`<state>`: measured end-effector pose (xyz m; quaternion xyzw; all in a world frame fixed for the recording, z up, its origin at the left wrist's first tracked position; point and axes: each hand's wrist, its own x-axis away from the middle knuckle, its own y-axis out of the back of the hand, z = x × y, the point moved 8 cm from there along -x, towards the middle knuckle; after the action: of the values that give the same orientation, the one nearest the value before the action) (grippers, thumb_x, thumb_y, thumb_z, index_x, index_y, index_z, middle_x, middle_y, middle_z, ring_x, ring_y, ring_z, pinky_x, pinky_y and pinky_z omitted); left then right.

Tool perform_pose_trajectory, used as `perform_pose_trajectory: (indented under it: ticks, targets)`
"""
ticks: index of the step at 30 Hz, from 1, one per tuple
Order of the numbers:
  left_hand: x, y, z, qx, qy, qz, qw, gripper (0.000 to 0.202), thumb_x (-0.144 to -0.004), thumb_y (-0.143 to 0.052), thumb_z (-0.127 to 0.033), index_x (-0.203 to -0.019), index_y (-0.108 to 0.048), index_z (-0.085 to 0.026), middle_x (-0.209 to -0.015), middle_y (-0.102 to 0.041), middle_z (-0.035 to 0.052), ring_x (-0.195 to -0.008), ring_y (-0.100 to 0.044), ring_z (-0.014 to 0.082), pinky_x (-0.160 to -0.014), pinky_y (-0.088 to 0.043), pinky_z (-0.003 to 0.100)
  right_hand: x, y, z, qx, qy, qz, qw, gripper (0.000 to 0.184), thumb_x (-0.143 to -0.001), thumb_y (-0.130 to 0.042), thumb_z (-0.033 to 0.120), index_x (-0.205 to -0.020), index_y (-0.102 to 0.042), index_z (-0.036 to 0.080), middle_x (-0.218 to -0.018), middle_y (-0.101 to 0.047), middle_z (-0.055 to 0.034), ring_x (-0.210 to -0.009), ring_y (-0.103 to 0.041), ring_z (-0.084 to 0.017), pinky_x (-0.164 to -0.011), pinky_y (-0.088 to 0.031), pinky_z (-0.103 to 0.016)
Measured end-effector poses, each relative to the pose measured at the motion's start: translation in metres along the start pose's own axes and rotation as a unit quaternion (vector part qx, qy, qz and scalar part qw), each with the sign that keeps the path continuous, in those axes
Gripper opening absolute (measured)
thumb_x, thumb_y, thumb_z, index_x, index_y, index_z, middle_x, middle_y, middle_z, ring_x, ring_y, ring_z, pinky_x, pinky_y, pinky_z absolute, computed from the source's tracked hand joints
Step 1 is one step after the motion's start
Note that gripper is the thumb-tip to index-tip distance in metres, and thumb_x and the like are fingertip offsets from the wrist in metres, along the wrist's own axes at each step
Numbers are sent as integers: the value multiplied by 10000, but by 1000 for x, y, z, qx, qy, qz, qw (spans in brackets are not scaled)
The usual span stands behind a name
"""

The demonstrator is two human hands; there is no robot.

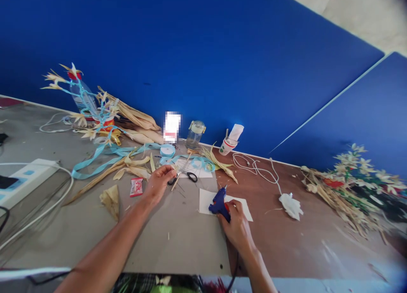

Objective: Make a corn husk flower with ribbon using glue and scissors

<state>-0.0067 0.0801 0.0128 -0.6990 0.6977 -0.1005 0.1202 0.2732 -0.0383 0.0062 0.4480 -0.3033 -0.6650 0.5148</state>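
My right hand (237,223) is wrapped round the handle of a blue hot glue gun (218,202), which rests over a white sheet of paper (241,206) with its nozzle pointing away from me. Thumb and fingers of my left hand (160,182) are pinched together; whatever is between them is too small to make out. Just beyond those fingertips lie black-handled scissors (191,177) and thin wires (180,189). A red and white packet (136,187) is left of that hand, with a folded dry husk piece (110,201) farther left.
Light blue ribbon (92,161) and dry corn husks (133,119) lie at the back left beside a blue-stemmed husk-flower branch (101,115). A jar (195,134) and a paper cup (228,145) stand along the blue partition. A power strip (34,176) is left; white flowers (359,166) lie right.
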Motion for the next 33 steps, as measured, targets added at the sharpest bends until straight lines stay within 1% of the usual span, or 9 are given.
perform_pose_trajectory:
  ticks: [3,6,8,10,12,15,18,23,33]
  targets:
    - [0,-1,2,9,3,3,1000,169,-681,-703,-317,-670,-615,-173,-633,-597,-18,-637,-521,118,-679,-390,259,-2,4,-2,5,-11,5,1000,278,-778,-596,282,-1027,-643,168,-1109,-564,-163,-920,-620,-298,-820,-524,-458]
    - [-2,0,7,9,6,7,1000,153,-682,-703,-299,-665,-617,-174,-632,-595,-17,-630,-518,113,-668,-386,253,-10,24,13,-49,-19,-56,997,361,-793,-586,326,-1109,-633,158,-1149,-566,-170,-1004,-593,-303,-860,-501,-469]
    - [-3,0,10,9,7,12,1000,148,-681,-707,-291,-657,-617,-176,-632,-592,-18,-631,-522,112,-664,-389,251,-22,26,31,-155,-30,-64,985,331,-836,-534,328,-1103,-636,162,-1067,-609,-136,-827,-620,-218,-767,-528,-388]
    - [-3,1,11,6,7,12,1000,146,-679,-710,-292,-659,-619,-179,-634,-594,-17,-632,-530,114,-662,-396,252,-38,10,56,-270,-37,-15,962,297,-860,-507,332,-1061,-650,166,-955,-658,-96,-777,-624,-188,-713,-524,-329]
    - [-3,1,9,0,9,6,1000,147,-673,-715,-299,-666,-625,-182,-636,-602,-12,-630,-536,119,-657,-404,255,-55,-11,82,-347,-47,10,936,269,-862,-511,323,-1009,-669,163,-925,-686,-84,-819,-632,-192,-741,-516,-319]
    - [-1,1,5,1,15,-1,1000,158,-657,-725,-309,-679,-634,-182,-646,-616,-4,-634,-541,124,-657,-413,257,-75,-38,116,-396,-30,8,918,280,-855,-491,270,-1032,-676,156,-977,-689,-93,-883,-627,-201,-784,-509,-330]
    - [0,0,2,1,21,-3,1000,183,-636,-737,-323,-683,-636,-178,-645,-613,-4,-629,-534,126,-648,-416,260,-82,-53,135,-422,-22,-11,906,281,-834,-489,224,-1026,-686,164,-1012,-682,-92,-952,-616,-202,-850,-492,-333]
    - [-2,0,1,-30,1,5,1000,178,-663,-721,-334,-704,-649,-177,-664,-608,-7,-646,-528,128,-635,-413,254,-77,-52,148,-448,-5,-8,894,287,-833,-487,195,-1030,-695,178,-1005,-671,-83,-963,-618,-186,-875,-478,-312]
    - [-2,0,2,-42,-5,-1,999,161,-665,-719,-312,-731,-657,-179,-673,-622,-4,-663,-547,138,-652,-421,260,-75,-55,150,-491,-8,1,871,288,-834,-472,178,-1007,-702,194,-981,-668,-70,-925,-630,-190,-830,-505,-322]
